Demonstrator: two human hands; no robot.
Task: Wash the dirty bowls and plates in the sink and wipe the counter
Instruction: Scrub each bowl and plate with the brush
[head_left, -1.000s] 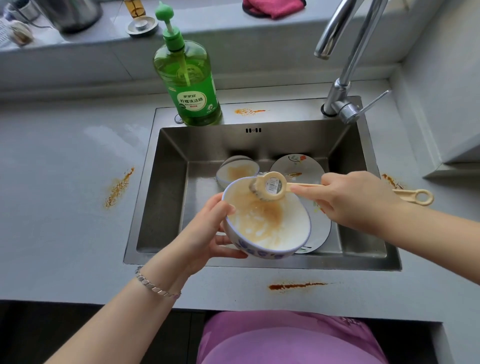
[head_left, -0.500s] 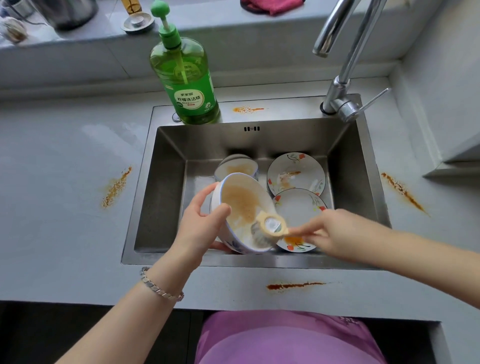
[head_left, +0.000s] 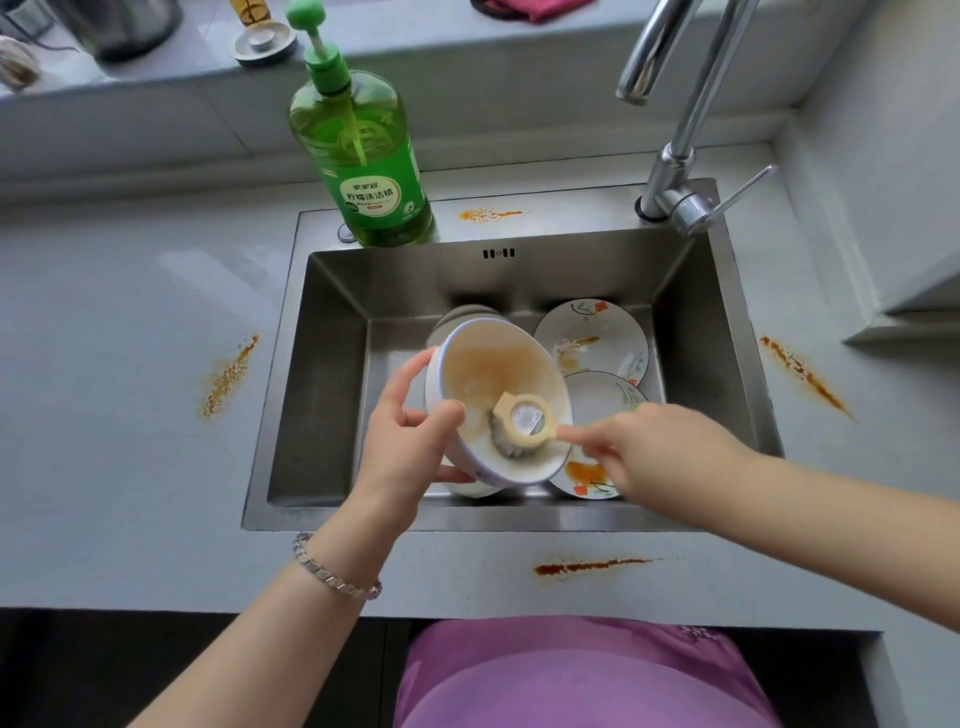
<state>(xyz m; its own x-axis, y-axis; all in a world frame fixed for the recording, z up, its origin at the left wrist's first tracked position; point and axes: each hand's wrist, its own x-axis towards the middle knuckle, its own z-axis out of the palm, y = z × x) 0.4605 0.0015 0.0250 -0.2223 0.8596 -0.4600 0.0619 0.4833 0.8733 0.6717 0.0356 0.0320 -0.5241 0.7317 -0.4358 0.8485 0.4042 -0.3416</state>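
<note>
**sudsy_q:** Quick one: where's the bowl relative to the hands? Trying to work out the next scrub stroke.

**panhandler:** It's up off the floor of the sink, held over the near-middle part. It's tipped so the open side faces up and a bit toward 3 o'clock. The left hand is at the bowl's 8 o'clock, thumb hooked over the rim and fingers curled underneath, a proper grip. The right hand comes in from 4 o'clock and pinches the handle of the brush. Most of the handle is hidden under that hand, so I can't tell how far back it's held.

**sudsy_q:** And the brush itself?

**panhandler:** The round head sits against the bowl's lower inside wall, around its 5 o'clock. The long axis runs roughly 9-to-3, head at the 9 end. So the hands are apart with the bowl between them. Brown film covers the upper inside, toward 12, so my guess is the next stroke has to push away from the body, up that wall.

Two plates lie flat in the sink at the bowl's 2 to 3 o'clock, smeared and not washed yet, I reckon. There are orange stains on the worktop too, so the wiping's not begun.
</note>
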